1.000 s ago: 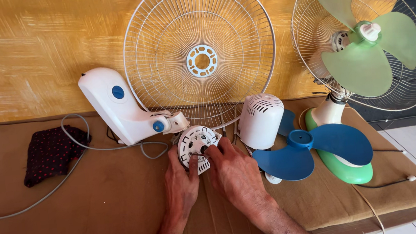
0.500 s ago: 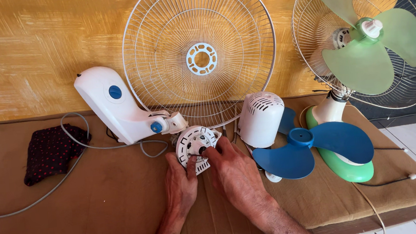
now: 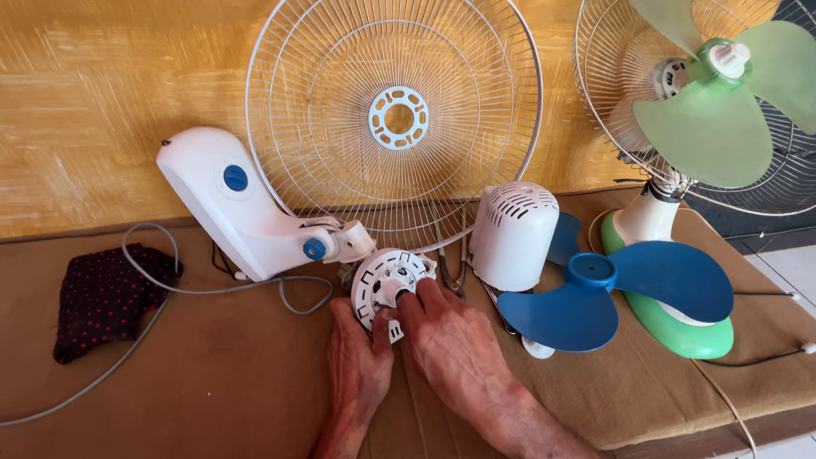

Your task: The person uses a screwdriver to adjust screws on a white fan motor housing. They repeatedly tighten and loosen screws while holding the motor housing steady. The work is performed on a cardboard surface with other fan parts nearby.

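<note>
Centrally, on the brown mat (image 3: 149, 419), a round white motor housing piece (image 3: 385, 283) is being gripped by both hands: its lower left edge is being pinched by the left hand (image 3: 358, 360), while its front is being pressed by the fingers of the right hand (image 3: 453, 349). Just left of that piece a white fan body (image 3: 234, 207) is being rested, with a wire fan guard (image 3: 397, 102) leaning behind it. Right of the piece, a white motor cover (image 3: 515, 235) and a blue fan blade (image 3: 615, 290) are lying beside a green fan (image 3: 713, 114). Far left, a dark cloth (image 3: 104, 297) is lying.
</note>
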